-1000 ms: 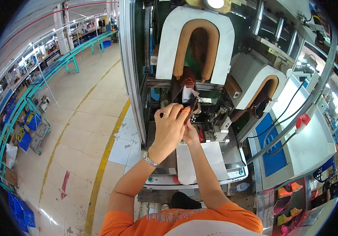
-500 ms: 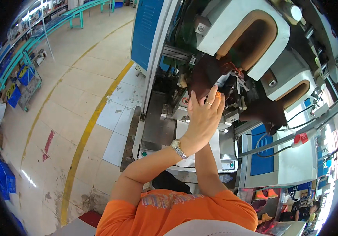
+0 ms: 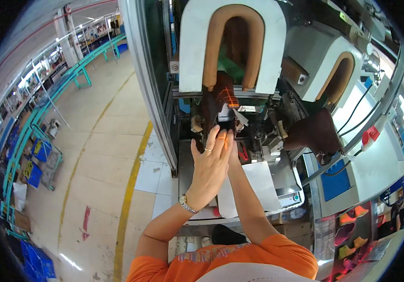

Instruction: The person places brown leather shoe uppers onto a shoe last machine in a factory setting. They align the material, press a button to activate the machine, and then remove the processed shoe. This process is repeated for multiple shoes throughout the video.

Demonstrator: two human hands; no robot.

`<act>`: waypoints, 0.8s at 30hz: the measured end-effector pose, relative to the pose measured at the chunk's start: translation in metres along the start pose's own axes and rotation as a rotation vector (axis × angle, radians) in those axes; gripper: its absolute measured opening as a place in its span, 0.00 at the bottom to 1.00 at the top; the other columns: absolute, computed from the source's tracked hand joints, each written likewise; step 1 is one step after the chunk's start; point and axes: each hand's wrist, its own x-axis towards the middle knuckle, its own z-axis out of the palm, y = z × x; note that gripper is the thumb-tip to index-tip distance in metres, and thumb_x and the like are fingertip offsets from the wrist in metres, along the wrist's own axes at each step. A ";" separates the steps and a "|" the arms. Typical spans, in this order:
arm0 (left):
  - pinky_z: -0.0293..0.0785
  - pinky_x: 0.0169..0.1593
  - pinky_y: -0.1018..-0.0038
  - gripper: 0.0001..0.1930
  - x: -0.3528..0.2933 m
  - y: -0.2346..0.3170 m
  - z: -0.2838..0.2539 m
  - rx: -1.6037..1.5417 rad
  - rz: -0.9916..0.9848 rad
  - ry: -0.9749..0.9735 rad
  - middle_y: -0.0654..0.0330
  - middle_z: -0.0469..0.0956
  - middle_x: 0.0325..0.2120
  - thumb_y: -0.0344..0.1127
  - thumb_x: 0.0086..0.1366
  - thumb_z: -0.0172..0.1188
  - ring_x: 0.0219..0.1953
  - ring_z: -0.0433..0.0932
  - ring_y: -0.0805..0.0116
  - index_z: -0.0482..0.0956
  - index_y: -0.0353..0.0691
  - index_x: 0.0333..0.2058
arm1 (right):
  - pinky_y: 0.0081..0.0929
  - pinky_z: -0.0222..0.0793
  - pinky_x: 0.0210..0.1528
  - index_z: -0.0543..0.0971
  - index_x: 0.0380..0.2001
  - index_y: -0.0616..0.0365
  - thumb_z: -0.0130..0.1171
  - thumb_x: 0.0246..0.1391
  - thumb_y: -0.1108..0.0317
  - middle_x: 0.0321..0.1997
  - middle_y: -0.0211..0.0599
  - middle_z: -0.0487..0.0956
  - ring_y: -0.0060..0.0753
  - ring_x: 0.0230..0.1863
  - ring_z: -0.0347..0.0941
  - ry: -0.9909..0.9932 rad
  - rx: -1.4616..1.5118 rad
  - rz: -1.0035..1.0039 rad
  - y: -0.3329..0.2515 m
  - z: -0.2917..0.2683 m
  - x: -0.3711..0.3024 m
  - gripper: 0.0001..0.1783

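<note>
Landmark = white arch [image 3: 232, 10], tan pad [image 3: 211, 51] lining its inner edge.

Surface: metal machine bed [image 3: 284, 177] on near side of arch; white sheet [image 3: 257, 188] lies on it, partly under R forearm. Room: tiled floor [image 3: 94, 174] w/ yellow line [image 3: 128, 199] L of arch; teal conveyor frame [image 3: 85, 80] far L, blue crate [image 3: 42, 263] L & much nearer wearer. R of arch: white table [image 3: 378, 162]; bright shoes [image 3: 345, 233] on a rack, R & nearer wearer. 2nd brown upper [image 3: 312, 134] hangs R of arch, below another padded arch [image 3: 342, 70].

Dk-brown upper [image 3: 210, 104]: just wearer-side of arch, far end at arch's opening. Long axis approx. in line w/ opening, running toward wearer. Toe end: can't tell. Orange light lines [image 3: 229, 97] cross far part; white piece [image 3: 223, 113] shows nearer hands.

L hand [image 3: 210, 162]: fingers extended, close together, tips at upper's near end; thumb spread off. R hand [image 3: 234, 154]: mostly behind L, nearest same end; fingers hidden, can't tell if pinching.
</note>
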 end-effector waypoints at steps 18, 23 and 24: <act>0.55 0.52 0.44 0.31 0.002 0.008 0.008 0.068 -0.018 -0.043 0.56 0.63 0.47 0.28 0.46 0.55 0.59 0.54 0.58 0.63 0.39 0.53 | 0.21 0.72 0.32 0.73 0.33 0.54 0.46 0.58 0.66 0.30 0.27 0.77 0.21 0.27 0.73 0.111 0.041 0.068 0.010 -0.035 0.016 0.07; 0.55 0.53 0.44 0.31 0.002 0.005 0.007 0.065 -0.015 -0.026 0.56 0.63 0.47 0.28 0.47 0.56 0.59 0.55 0.58 0.62 0.39 0.54 | 0.20 0.71 0.34 0.73 0.36 0.54 0.45 0.59 0.64 0.32 0.27 0.77 0.22 0.31 0.74 0.068 0.072 0.093 0.008 -0.020 0.012 0.08; 0.55 0.53 0.44 0.31 0.002 0.003 0.007 0.063 -0.013 -0.015 0.56 0.63 0.47 0.29 0.47 0.56 0.59 0.55 0.58 0.62 0.39 0.54 | 0.20 0.71 0.35 0.73 0.37 0.54 0.45 0.59 0.64 0.33 0.27 0.78 0.22 0.33 0.74 0.050 0.077 0.110 0.006 -0.008 0.008 0.09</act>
